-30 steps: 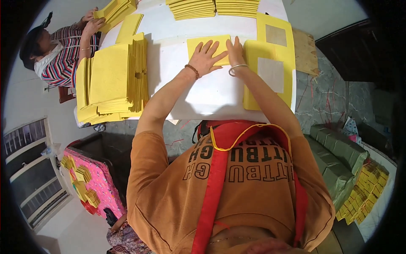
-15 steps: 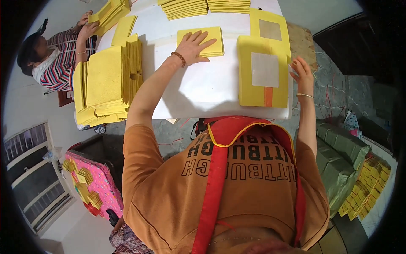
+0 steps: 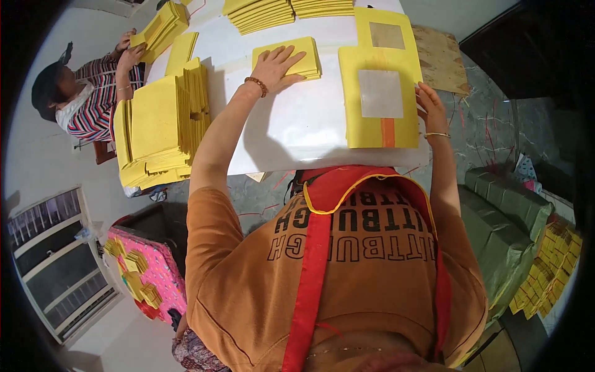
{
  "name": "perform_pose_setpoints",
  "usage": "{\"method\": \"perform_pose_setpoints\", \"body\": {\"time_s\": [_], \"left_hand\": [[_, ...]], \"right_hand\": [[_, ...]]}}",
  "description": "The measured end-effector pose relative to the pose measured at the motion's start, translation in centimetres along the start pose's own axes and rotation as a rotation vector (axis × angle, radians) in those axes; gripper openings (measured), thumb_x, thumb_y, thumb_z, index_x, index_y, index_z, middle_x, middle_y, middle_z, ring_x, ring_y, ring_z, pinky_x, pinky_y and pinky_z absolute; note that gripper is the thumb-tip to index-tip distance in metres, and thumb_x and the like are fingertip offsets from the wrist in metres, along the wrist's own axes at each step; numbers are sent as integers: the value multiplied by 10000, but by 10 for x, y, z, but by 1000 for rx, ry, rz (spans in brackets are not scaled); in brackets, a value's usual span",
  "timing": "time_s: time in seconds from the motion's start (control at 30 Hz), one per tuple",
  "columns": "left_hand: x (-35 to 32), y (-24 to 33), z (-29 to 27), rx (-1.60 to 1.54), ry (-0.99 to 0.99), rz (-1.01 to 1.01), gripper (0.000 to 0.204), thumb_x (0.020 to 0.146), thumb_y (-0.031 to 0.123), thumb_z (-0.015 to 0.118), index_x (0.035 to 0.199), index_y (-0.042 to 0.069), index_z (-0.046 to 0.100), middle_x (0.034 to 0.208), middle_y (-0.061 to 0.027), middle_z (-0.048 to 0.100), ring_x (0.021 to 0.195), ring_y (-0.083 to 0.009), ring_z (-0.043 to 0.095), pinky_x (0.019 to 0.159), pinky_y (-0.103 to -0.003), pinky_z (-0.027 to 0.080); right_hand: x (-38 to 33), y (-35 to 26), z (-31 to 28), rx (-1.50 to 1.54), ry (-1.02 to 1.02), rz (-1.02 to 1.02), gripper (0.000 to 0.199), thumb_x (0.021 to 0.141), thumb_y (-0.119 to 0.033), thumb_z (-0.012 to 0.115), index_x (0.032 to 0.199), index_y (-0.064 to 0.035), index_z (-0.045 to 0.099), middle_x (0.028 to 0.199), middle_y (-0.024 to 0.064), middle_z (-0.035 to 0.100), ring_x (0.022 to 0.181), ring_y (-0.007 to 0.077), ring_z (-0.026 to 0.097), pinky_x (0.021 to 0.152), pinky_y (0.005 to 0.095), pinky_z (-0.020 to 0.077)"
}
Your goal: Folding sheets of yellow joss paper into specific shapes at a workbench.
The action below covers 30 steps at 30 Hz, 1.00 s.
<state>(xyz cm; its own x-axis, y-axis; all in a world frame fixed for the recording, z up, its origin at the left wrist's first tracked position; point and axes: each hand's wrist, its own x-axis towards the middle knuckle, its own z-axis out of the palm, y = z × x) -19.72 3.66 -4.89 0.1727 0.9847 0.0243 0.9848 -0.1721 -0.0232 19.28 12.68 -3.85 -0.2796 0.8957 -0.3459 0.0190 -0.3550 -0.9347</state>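
Observation:
My left hand point(image 3: 276, 67) lies flat with spread fingers on a small stack of yellow paper point(image 3: 308, 48) near the middle of the white table. To the right lies a pile of larger yellow paper sheets point(image 3: 351, 124), bearing a silvery-grey rectangle point(image 3: 381, 93) and an orange strip point(image 3: 388, 132). Another yellow sheet point(image 3: 365, 17) with a similar rectangle point(image 3: 387, 35) extends from its far side. At the pile's right edge is my right hand point(image 3: 432, 104), fingers extended and slightly bent, fingertips at the paper's edge. No grip on the sheets is visible.
Tall stacks of folded yellow paper point(image 3: 155, 118) stand on the table's left, with more bundles point(image 3: 260, 15) at the far edge. A co-worker point(image 3: 93, 93) handles yellow paper at far left. Green wrapped bundles point(image 3: 496, 229) sit to my right.
My right hand has moved in to the right edge of the larger yellow sheets. My left hand stays on the small stack, its fingers somewhat less spread. The view has shifted slightly.

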Motion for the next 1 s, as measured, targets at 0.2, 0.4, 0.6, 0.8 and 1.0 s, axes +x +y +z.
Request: {"method": "perform_pose_setpoints", "body": {"time_s": [0.2,0.4,0.6,0.8,1.0], "left_hand": [[-1,0,12,3,26,2,619,828,588,407,1349,264,321,1371,-93,337,1259,-289,306,1006,-470,254],[-1,7,1,15,66,-14,629,819,590,421,1345,256,330,1378,-103,326,1266,-286,297,1015,-489,223],[-7,41,-20,-55,229,-37,560,827,503,478,1298,208,410,1340,-129,375,1247,-294,325,986,-474,239],[-35,148,-37,-400,277,181,479,792,409,593,1181,135,536,1294,-116,434,1101,-287,436,904,-406,316],[-48,179,-35,-441,248,207,549,733,415,644,1168,101,530,1256,-102,455,1074,-277,423,885,-392,302]], "right_hand": [[-5,1,4,-27,-8,24,344,881,-261,530,1181,-94,524,1069,13,575,960,115,541,790,271,431],[-6,9,2,-65,-12,-8,360,859,-221,566,1189,-86,517,1106,21,564,970,106,532,809,260,418],[-6,15,-8,-95,-60,-23,380,849,-185,577,1205,-75,503,1151,40,546,1004,121,527,829,258,415],[-15,20,-12,-89,-129,-89,414,825,-159,595,1216,-71,490,1206,56,501,1073,164,494,871,277,402],[-15,22,-7,-487,-50,-409,452,755,-188,663,1186,-160,530,1287,85,394,1197,232,375,929,354,363]]}}
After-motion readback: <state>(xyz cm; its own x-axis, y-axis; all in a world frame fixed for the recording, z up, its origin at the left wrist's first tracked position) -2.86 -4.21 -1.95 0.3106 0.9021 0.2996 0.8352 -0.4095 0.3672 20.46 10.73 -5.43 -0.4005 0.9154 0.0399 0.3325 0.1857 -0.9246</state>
